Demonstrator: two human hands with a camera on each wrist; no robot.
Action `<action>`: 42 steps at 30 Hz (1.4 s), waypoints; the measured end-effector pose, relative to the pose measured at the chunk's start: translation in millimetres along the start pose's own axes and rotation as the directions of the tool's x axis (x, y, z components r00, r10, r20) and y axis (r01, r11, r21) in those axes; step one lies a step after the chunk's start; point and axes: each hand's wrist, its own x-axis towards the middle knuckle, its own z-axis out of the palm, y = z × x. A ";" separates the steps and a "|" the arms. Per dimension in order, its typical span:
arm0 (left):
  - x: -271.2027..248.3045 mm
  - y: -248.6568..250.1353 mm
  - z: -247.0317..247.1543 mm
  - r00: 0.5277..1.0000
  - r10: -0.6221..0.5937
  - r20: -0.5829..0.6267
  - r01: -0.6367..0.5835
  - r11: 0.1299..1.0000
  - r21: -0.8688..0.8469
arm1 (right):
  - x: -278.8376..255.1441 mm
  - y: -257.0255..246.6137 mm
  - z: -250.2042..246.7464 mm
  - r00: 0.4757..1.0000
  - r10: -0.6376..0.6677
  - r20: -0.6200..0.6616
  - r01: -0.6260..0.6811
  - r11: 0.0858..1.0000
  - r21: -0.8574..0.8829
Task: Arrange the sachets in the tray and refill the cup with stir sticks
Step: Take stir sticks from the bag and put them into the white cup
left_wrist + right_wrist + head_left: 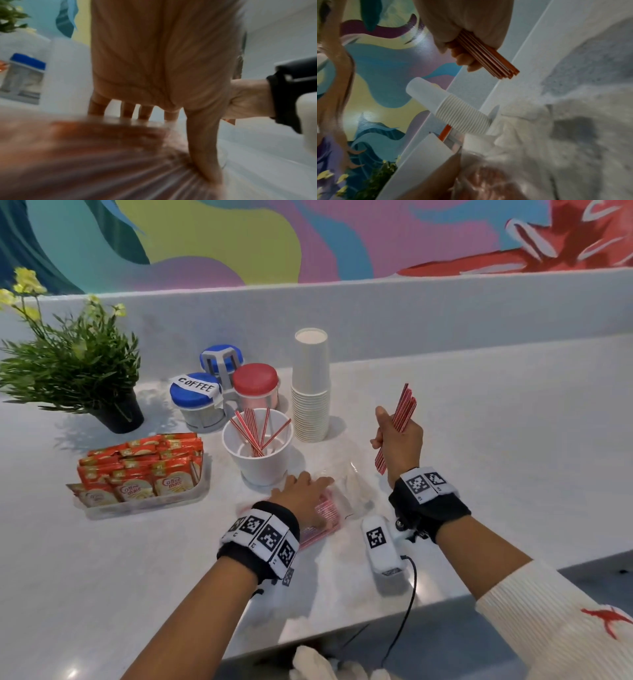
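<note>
My right hand (397, 436) grips a bundle of red-and-white stir sticks (400, 414), held upright above the counter, right of the white cup (258, 460). The same bundle (488, 56) sticks out of my fist in the right wrist view. Several stir sticks (255, 428) lean inside the cup. My left hand (305, 494) lies flat, fingers straight, pressing on a clear plastic bag of stir sticks (329, 508) in front of the cup. In the left wrist view my palm (154, 60) presses on the blurred bag (111, 162). Orange creamer sachets (144, 470) stand in rows in a clear tray (144, 506) at the left.
A stack of white paper cups (311, 392) stands just behind and right of the cup. Jars with blue and red lids (222, 392) sit in a rack behind it. A potted plant (78, 361) is at far left. The counter edge (445, 597) runs near my right forearm.
</note>
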 end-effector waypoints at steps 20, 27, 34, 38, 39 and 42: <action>-5.0 -12.7 -6.7 0.999 0.030 -0.043 -0.039 0.974 -0.222 | -5.1 15.9 12.6 0.992 0.072 0.106 -0.062 0.993 -0.099; -33.0 -30.0 -66.3 0.930 0.010 -0.367 -0.169 0.900 -0.403 | -7.3 -43.5 69.9 0.970 -0.053 0.239 0.014 0.987 0.162; -42.6 -87.5 -104.0 0.782 -0.279 -0.558 -0.103 0.824 -0.557 | -21.6 -65.5 141.2 0.915 -0.125 0.383 0.084 0.989 0.120; -32.8 -112.6 -101.5 0.817 -0.372 -0.441 0.025 0.786 -0.617 | -29.7 -54.5 166.5 0.873 -0.027 0.486 0.115 0.982 -0.152; -29.6 -117.2 -99.3 0.829 -0.380 -0.410 0.051 0.781 -0.622 | -31.0 -50.6 171.0 0.859 -0.005 0.513 0.132 0.968 -0.212; -20.6 -128.0 -93.8 0.861 -0.395 -0.319 0.088 0.734 -0.673 | -34.1 -41.0 177.3 0.806 0.018 0.591 0.268 0.880 -0.392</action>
